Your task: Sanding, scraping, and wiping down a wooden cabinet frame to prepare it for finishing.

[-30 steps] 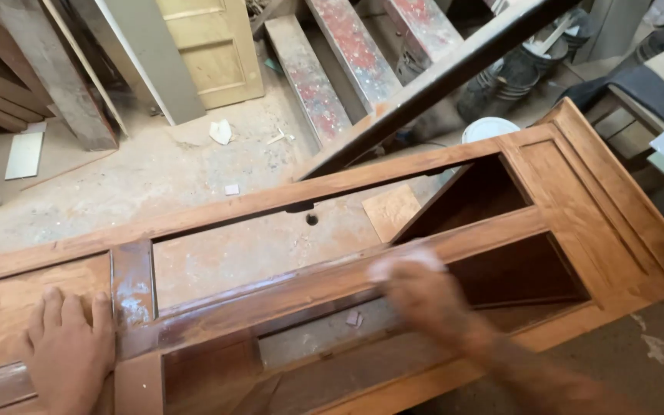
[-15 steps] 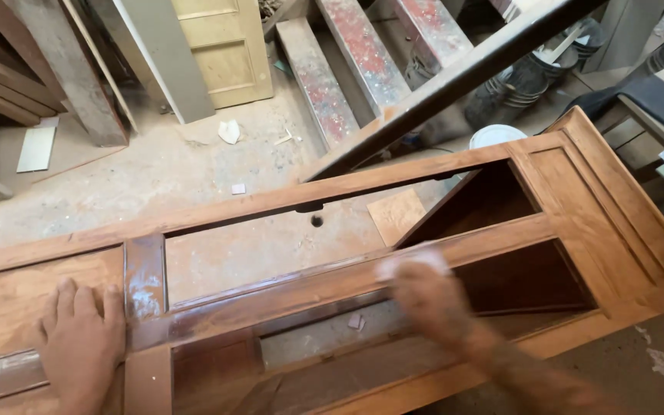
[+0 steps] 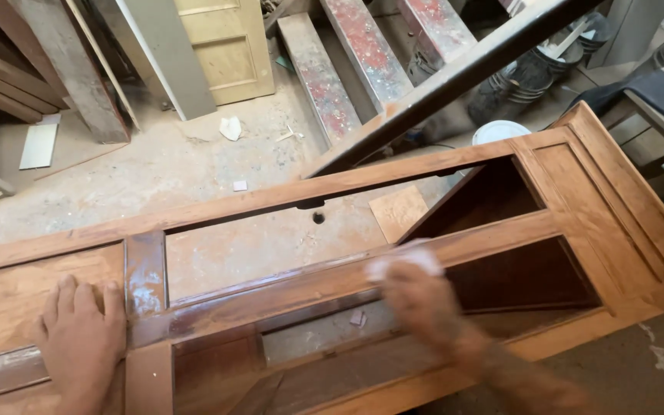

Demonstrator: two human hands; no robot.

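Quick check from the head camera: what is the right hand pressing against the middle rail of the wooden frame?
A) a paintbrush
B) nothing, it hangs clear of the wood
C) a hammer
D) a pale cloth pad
D: the right hand is blurred, but a pale cloth pad shows at its fingertips against the glossy middle rail of the wooden frame, while the left hand lies flat on a panel.

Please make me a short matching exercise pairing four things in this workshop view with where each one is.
1. left hand
2. right hand
3. white cloth
4. pale yellow door

a. leaning upright in the background
b. flat on the wooden frame, near its left end
c. under fingertips on the middle rail
d. blurred, on the middle rail

Pairs: 1-b, 2-d, 3-c, 4-a
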